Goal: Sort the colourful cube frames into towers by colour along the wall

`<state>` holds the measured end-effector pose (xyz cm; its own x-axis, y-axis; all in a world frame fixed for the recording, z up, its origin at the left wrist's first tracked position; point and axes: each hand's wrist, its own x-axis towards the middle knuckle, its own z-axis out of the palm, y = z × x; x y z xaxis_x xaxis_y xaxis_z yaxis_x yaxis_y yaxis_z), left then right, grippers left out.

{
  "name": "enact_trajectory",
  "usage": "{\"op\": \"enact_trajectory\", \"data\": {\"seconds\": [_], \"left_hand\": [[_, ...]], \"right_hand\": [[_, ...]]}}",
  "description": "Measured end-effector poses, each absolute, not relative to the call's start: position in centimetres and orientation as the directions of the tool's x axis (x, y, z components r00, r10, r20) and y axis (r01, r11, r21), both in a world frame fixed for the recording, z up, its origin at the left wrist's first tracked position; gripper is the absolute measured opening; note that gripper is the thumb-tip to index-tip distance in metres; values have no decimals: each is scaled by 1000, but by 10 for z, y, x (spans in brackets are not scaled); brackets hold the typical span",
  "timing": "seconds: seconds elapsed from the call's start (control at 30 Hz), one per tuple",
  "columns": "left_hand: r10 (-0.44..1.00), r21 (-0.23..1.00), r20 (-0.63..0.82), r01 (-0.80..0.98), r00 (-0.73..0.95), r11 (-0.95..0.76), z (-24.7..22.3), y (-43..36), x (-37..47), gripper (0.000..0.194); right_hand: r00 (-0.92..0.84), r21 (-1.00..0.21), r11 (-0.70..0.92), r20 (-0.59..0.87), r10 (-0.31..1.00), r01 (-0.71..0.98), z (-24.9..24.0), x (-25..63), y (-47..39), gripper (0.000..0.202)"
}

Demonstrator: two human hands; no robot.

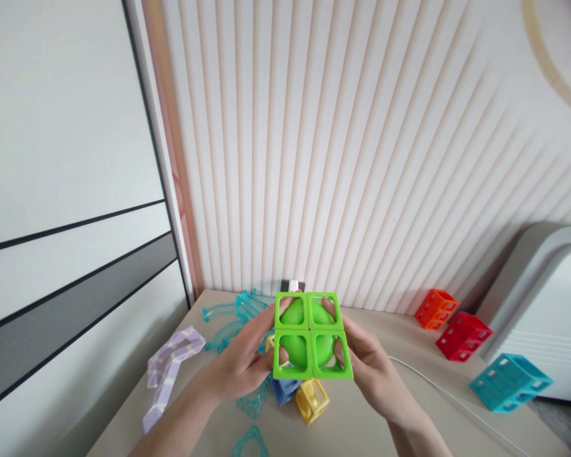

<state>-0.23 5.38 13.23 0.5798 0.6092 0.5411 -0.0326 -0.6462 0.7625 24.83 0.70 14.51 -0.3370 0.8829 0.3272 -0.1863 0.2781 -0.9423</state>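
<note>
A bright green toy block [309, 330], framed like a window with four square openings, is held up in front of me, above the table. Rounded green plastic shows behind the openings. My left hand [245, 358] grips its left side, with the thumb in the lower left opening. On the opposite side my right hand [364, 355] holds it, thumb at the lower right opening. Beneath the block, on the table, lie a yellow cube frame [311, 401] and a blue block [285, 390], partly hidden by the green one.
Translucent teal pieces [247, 308] lie behind my left hand, a purple-and-white strip [171, 362] at left. To the right stand an orange block [436, 309], a red block [464, 336] and a teal block [511, 383]. A white cable [450, 390] crosses the table [361, 431]; a ribbed wall rises behind.
</note>
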Motion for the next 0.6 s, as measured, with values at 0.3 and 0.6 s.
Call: {"op": "enact_trajectory", "data": {"seconds": [0.3,0.6], "left_hand": [[534,703,545,-6,647,-711,145,51,-5,77],[562,710,482,75,673,-700,149,50,-8,81]], "right_hand": [[-432,-963,228,270,861,-147,148,257,5,68],[-437,-963,258,266,859,-78,152,264,4,67]]}}
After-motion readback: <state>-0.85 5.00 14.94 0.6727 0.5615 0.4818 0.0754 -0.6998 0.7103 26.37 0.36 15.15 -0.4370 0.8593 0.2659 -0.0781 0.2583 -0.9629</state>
